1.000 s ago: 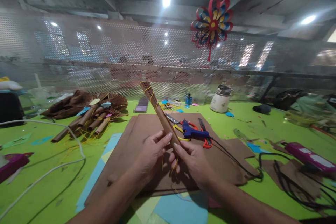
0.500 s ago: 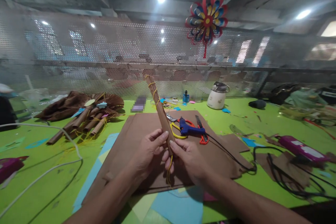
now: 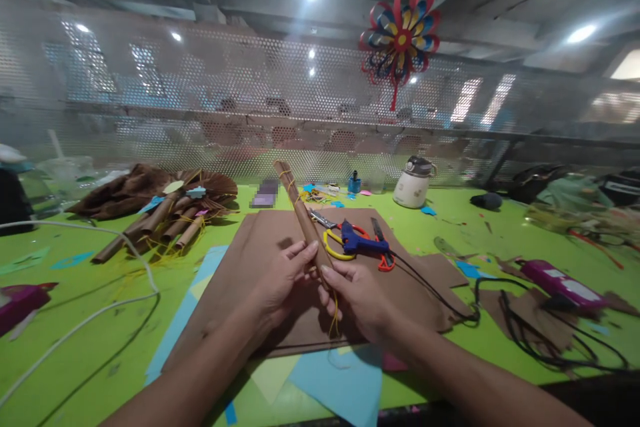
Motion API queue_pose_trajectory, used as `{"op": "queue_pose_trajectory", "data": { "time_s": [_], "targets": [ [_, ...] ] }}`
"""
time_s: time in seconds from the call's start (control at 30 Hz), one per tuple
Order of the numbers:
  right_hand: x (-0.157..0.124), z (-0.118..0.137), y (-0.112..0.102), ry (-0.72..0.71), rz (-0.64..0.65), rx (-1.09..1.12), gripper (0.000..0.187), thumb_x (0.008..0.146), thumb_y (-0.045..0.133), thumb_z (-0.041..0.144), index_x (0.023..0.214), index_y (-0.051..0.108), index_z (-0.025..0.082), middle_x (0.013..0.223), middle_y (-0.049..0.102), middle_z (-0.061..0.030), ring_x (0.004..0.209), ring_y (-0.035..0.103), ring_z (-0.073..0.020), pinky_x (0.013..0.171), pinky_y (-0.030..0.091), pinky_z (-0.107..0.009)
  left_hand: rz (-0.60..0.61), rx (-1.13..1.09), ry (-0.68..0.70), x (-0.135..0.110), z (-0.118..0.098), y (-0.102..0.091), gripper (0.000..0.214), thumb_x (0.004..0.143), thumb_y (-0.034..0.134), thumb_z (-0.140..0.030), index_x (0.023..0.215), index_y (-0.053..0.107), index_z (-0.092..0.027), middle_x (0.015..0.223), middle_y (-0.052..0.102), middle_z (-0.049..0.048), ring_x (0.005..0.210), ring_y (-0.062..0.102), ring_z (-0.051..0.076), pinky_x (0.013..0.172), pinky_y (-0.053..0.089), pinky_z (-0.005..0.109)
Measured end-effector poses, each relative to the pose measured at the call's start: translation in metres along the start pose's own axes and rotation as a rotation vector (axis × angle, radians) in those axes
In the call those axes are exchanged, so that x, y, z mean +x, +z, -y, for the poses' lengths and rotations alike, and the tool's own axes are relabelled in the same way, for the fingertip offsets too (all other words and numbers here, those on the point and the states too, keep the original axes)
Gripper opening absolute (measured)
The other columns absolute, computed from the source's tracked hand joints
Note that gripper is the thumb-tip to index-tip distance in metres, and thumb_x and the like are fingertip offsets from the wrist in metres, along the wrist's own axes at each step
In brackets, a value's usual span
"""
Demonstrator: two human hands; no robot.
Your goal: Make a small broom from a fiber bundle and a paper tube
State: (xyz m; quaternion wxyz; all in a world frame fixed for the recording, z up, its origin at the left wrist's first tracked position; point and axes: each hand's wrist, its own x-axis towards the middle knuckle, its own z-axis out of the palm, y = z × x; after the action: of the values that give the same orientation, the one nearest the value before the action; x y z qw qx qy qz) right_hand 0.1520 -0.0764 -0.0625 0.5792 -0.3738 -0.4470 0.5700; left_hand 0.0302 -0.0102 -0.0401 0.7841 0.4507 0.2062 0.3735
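Observation:
A rolled brown paper tube (image 3: 306, 219) slants up and away, its far end wound with yellow string (image 3: 295, 199). My left hand (image 3: 286, 278) is closed on the tube's lower part from the left, thumb on top. From the right, my right hand (image 3: 356, 293) pinches the near end with thumb and fingers. Loose yellow string dangles below the near end, between the hands. Underneath lies a stack of brown paper (image 3: 240, 267). On it, just beyond my right hand, rest a blue glue gun (image 3: 367, 245) and scissors (image 3: 340, 247) with yellow handles.
More brown tubes (image 3: 163, 217) tied with yellow string lie at the left on the green table (image 3: 100, 307). A white cable (image 3: 120, 303) curves nearby. A white jug (image 3: 413, 183) stands at the back. Black cord (image 3: 515, 327) and a purple box (image 3: 563, 283) lie right.
The tube has tipped lower, its far end dropping in view, and both hands have shifted slightly along with it. The view has moved a little.

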Motion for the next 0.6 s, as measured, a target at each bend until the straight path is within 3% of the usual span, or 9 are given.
{"op": "queue_pose_trajectory", "data": {
  "time_s": [0.23,0.4,0.5,0.6],
  "targets": [
    [0.004,0.001,-0.007,0.107,0.103,0.054,0.030,0.080,0.063,0.043,0.080,0.059,0.013,0.058,0.059,-0.0001,0.043,0.050,-0.0067,0.041,0.035,-0.017,-0.058,0.014,-0.007,0.006,0.007,-0.007,0.021,0.071,0.074,-0.029,0.081,0.063,-0.014,0.067,0.065,0.0015,0.058,0.059,0.010,0.054,0.047,0.018],
    [-0.001,0.019,-0.017,0.192,0.120,-0.186,0.029,0.081,0.062,0.042,0.079,0.062,0.014,0.068,0.061,-0.0024,0.057,0.058,-0.0112,0.057,0.047,-0.025,-0.090,-0.024,0.022,0.009,0.008,-0.011,0.023,0.069,0.075,-0.030,0.070,0.060,-0.014,0.060,0.059,-0.0016,0.053,0.054,0.009,0.053,0.046,0.018],
    [-0.008,0.041,-0.027,0.071,0.045,-0.503,0.021,0.079,0.062,0.036,0.081,0.066,0.015,0.079,0.064,-0.0038,0.070,0.059,-0.0132,0.066,0.047,-0.027,-0.091,-0.028,0.027,0.010,0.007,-0.011,0.022,0.069,0.075,-0.030,0.075,0.062,-0.013,0.066,0.062,0.0003,0.058,0.057,0.010,0.057,0.048,0.020],
    [-0.007,0.061,-0.049,-0.128,-0.148,-0.858,0.017,0.076,0.059,0.026,0.086,0.070,0.018,0.077,0.067,-0.0031,0.069,0.058,-0.0151,0.063,0.045,-0.027,-0.104,-0.007,0.006,0.010,0.007,-0.011,0.023,0.070,0.074,-0.030,0.082,0.064,-0.012,0.071,0.064,0.0023,0.061,0.058,0.011,0.060,0.051,0.023]
  ]
}}
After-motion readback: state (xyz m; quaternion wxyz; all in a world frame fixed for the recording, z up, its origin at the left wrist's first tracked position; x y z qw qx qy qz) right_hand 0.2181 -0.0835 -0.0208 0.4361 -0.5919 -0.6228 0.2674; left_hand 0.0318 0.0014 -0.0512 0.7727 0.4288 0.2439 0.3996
